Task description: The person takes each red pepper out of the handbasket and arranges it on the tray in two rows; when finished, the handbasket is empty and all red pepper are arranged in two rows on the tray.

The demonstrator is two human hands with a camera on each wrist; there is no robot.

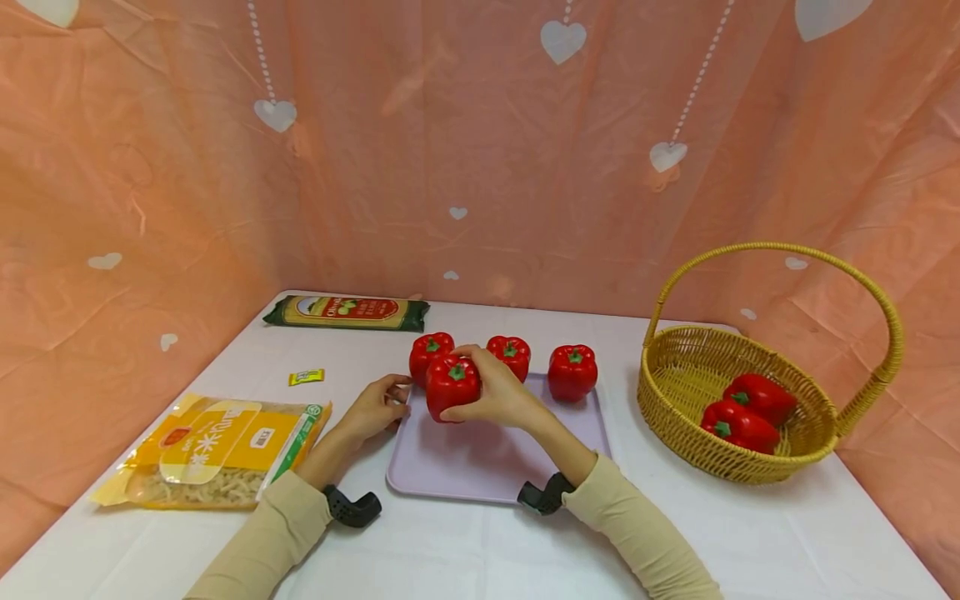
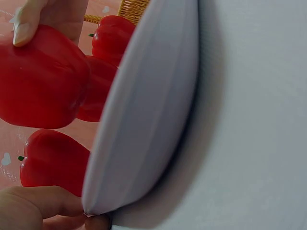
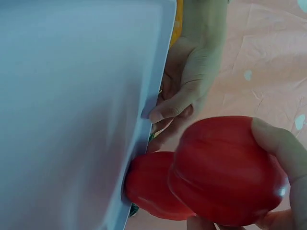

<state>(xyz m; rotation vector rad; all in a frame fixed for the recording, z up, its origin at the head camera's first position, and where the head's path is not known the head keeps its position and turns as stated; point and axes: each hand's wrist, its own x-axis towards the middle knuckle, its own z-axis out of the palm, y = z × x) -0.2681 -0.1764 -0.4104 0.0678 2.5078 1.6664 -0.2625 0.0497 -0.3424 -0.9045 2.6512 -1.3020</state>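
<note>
Pepper sits grasped by the right hand above the lilac tray, whose left rim the left hand pinches; 3 more peppers stand along the far edge.

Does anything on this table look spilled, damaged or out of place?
Nothing looks spilled or damaged. The only slightly odd thing: the two red peppers in the basket lie on their sides, whereas the held pepper is upright in the right hand.
</note>
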